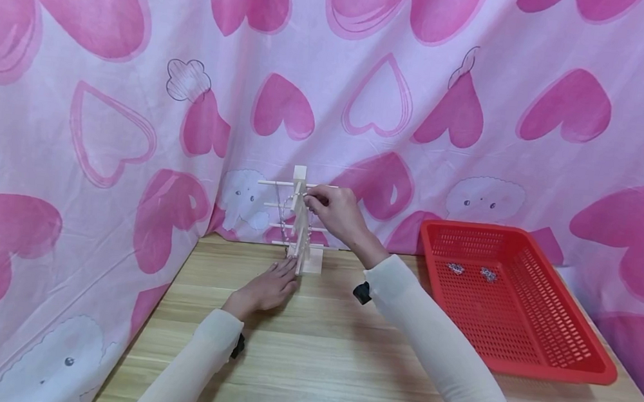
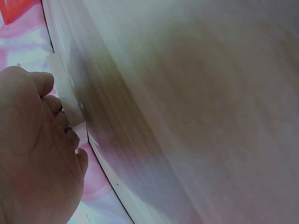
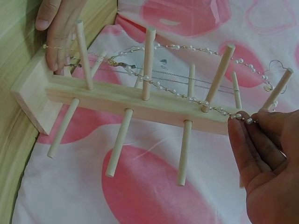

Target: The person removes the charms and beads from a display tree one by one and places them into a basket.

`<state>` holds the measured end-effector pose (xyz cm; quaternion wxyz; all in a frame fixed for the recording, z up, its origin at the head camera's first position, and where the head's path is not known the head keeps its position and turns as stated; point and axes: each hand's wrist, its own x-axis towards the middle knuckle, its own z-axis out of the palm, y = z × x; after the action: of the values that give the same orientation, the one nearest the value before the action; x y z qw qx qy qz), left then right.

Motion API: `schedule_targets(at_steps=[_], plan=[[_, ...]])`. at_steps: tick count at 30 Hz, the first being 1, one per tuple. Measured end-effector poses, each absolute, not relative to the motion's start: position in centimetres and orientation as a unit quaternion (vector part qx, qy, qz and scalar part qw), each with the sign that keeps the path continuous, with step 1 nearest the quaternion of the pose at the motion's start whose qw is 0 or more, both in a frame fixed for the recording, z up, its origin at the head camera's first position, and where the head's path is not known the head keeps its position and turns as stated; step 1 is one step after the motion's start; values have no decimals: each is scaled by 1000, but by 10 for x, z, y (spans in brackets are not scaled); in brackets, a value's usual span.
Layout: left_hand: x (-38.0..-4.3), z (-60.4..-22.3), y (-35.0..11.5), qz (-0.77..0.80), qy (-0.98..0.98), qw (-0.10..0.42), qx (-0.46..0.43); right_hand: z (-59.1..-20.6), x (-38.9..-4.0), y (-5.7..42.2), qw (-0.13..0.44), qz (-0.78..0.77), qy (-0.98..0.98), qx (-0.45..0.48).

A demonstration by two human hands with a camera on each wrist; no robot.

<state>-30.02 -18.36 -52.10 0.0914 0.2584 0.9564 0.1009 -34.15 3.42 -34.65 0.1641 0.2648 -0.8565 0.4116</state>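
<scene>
A pale wooden peg stand (image 3: 161, 108) stands upright at the back of the table. My right hand (image 1: 341, 212) pinches a pearl-beaded necklace (image 3: 176, 92) between thumb and fingertips near the stand's top. The necklace stretches along the post, looped around a top peg (image 3: 279, 88), its far end reaching toward the base. A thin silver chain (image 1: 280, 207) hangs from an upper peg on the left side. My left hand (image 1: 263, 289) lies with extended fingers at the stand's base (image 3: 35, 100); the left wrist view shows its palm side beside the base.
To the right, a red plastic basket (image 1: 544, 370) holds two small silvery bundles (image 1: 455, 269). A pink heart-patterned cloth (image 1: 332, 98) hangs behind and at the sides. The wooden table (image 1: 306, 368) extends in front of the stand.
</scene>
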Motion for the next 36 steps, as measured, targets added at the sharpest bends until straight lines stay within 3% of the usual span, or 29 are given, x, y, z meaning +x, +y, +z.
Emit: schedule_targets(at_steps=[36], plan=[[-300, -522, -182, 92, 960, 99, 245, -333, -317, 38, 193, 442, -816, 318]])
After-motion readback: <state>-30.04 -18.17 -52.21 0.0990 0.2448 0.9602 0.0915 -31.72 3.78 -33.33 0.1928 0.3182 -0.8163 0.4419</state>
